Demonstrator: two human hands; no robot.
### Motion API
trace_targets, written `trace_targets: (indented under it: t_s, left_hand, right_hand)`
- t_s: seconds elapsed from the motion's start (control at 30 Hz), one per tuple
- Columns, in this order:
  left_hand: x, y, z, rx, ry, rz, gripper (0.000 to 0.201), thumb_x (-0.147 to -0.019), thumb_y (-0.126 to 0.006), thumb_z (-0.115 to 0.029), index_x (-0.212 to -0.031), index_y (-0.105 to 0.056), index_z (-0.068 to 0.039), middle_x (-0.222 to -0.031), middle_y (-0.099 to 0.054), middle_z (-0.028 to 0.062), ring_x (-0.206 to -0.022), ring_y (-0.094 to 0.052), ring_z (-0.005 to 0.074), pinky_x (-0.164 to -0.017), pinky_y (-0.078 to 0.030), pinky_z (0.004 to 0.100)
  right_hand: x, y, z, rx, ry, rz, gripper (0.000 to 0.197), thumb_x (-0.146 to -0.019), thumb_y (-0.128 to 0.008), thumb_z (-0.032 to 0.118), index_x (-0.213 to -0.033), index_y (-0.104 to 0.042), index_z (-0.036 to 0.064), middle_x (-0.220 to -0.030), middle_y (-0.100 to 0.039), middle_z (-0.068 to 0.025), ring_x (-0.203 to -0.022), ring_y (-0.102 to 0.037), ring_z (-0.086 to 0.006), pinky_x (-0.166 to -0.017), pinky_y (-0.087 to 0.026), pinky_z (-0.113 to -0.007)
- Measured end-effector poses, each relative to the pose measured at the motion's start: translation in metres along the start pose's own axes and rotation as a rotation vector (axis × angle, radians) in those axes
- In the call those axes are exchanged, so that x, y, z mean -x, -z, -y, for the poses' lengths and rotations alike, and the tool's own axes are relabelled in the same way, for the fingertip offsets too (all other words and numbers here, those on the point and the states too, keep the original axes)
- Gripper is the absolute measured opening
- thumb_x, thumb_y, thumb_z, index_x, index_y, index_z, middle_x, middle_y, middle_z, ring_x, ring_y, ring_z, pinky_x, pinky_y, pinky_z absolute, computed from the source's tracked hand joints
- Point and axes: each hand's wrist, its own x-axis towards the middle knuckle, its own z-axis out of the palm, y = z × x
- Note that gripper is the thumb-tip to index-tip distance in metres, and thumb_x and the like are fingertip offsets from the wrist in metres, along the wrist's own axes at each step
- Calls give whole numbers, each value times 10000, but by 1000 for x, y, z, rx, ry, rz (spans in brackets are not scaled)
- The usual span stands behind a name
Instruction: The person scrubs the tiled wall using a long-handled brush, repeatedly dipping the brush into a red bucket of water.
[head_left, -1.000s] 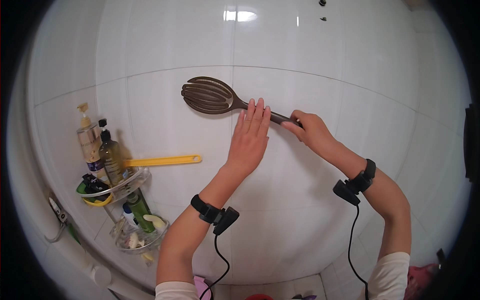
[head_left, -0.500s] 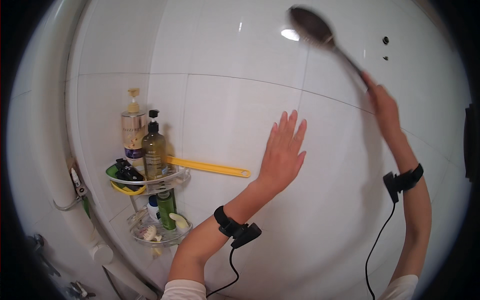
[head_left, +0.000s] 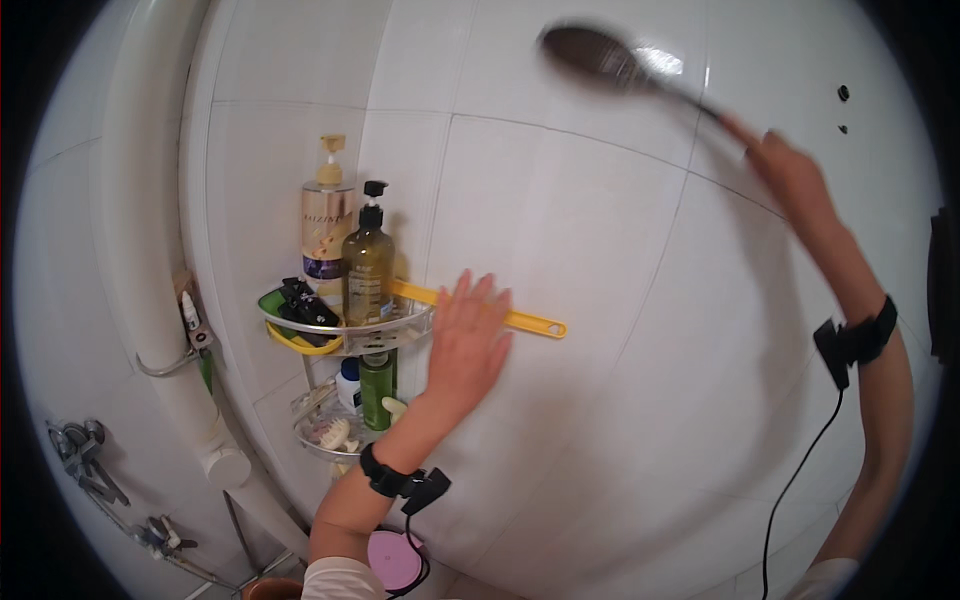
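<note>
I am seeing my right hand (head_left: pixel 795 175) gripping the thin handle of a dark brown slotted plastic spoon (head_left: pixel 598 55), which is blurring high against the white tiled wall (head_left: pixel 620 330). My left hand (head_left: pixel 468 340) is lying open, fingers spread, flat on that wall, covering part of a long yellow plastic handle (head_left: pixel 530 321) that is sticking out of the upper tier of a two-tier wire corner shelf (head_left: pixel 345 335). That upper tier is holding an amber pump bottle (head_left: pixel 327 225), a dark olive pump bottle (head_left: pixel 367 265) and a green dish with black items. The lower tier is holding a green bottle (head_left: pixel 377 388) and small pale objects I cannot identify.
</note>
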Motion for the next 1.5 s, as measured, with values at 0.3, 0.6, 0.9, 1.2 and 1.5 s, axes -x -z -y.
trace_targets:
  t_s: [0.3,0.6,0.9,1.2,1.5]
  left_hand:
    - [19,26,62,-133,71,107,389,-648,-610,-39,-1022,-508,-32,-1060,-503,144,-1043,-451,318,-856,-381,410]
    - [-11,22,74,-28,-94,200,237,-623,-599,-32,-848,-525,-28,-885,-537,106,-858,-514,278,-713,-445,359]
    - [-1,17,95,-28,-4,211,238,-648,-591,-34,-879,-534,-45,-926,-541,91,-880,-520,270,-732,-450,356]
    - [-4,10,95,-28,-7,262,238,-665,-571,-36,-894,-508,-31,-940,-526,108,-907,-505,277,-749,-440,356]
    - [-3,16,99,28,-52,179,154,-653,-532,-15,-800,-491,-7,-813,-490,119,-829,-485,284,-699,-425,363]
  right_hand:
    - [-33,-18,49,-292,119,-100,545,-793,-451,105,-1284,-316,301,-776,-507,-126,-692,-531,-254,-645,-441,-347]
    - [-112,6,37,-389,21,-258,446,-805,-474,114,-1232,-397,214,-685,-529,-141,-591,-516,-291,-562,-429,-371]
    - [-101,-2,140,-396,403,-14,503,-793,-470,92,-1250,-369,276,-720,-480,-144,-597,-516,-281,-548,-441,-354]
    - [-177,28,133,-361,232,-245,492,-788,-482,78,-1252,-379,206,-687,-516,-144,-612,-532,-263,-534,-431,-361]
    - [-72,-3,207,-453,611,137,594,-765,-397,8,-1290,-306,269,-746,-465,-189,-537,-513,-272,-477,-444,-360]
